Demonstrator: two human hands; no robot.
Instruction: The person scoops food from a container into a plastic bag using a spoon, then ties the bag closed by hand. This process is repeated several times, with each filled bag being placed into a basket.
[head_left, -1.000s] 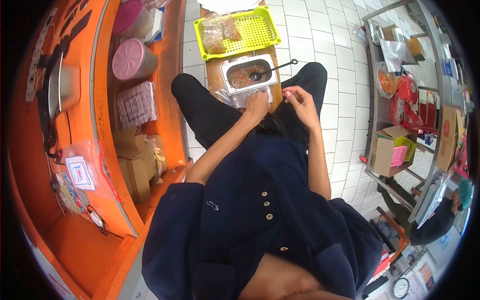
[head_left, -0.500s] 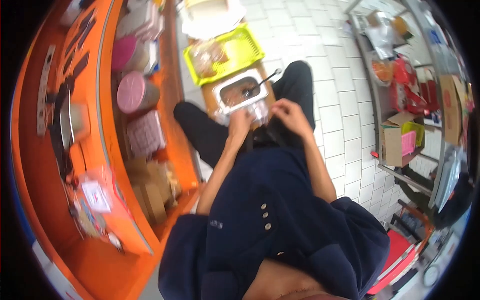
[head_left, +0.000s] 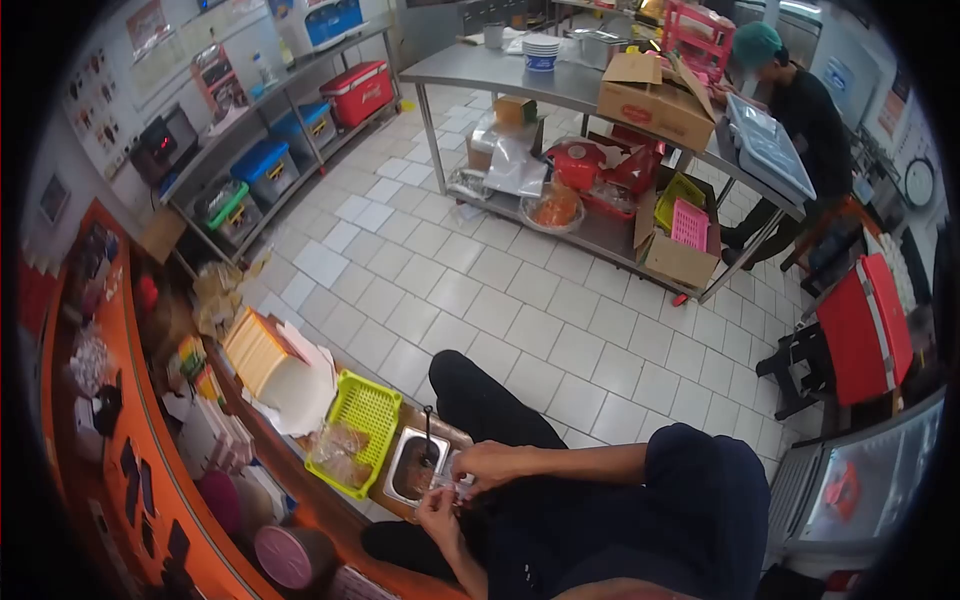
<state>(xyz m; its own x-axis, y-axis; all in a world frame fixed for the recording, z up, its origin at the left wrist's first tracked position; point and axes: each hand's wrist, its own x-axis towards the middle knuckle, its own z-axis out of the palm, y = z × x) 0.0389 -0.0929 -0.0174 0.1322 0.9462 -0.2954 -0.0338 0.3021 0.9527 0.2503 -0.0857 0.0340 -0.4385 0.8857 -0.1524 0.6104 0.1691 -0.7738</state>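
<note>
My left hand (head_left: pixel 437 514) and my right hand (head_left: pixel 486 464) come together in front of my lap, their fingers closed on a small clear plastic bag (head_left: pixel 462 487). What is inside the bag is too small to make out. Just beyond them stands a rectangular metal pan (head_left: pixel 396 458) with reddish-brown food in it. A black-handled spoon or ladle (head_left: pixel 428 425) leans in the pan, its lower end in the food. Beside the pan, a lime-green plastic basket (head_left: pixel 372 408) holds filled clear bags (head_left: pixel 340 442).
White stacked material and a white bag (head_left: pixel 305 395) lie past the basket. An orange shelf unit (head_left: pixel 165 450) runs along my left. A steel table (head_left: pixel 480 75) bears a cardboard box (head_left: pixel 655 105). A co-worker (head_left: pixel 805 125) stands behind it. A red cooler (head_left: pixel 865 330) is at right.
The view has swung right and up, bringing the room and co-worker into sight. My right hand, apart from the bag before, now meets my left hand at it.
</note>
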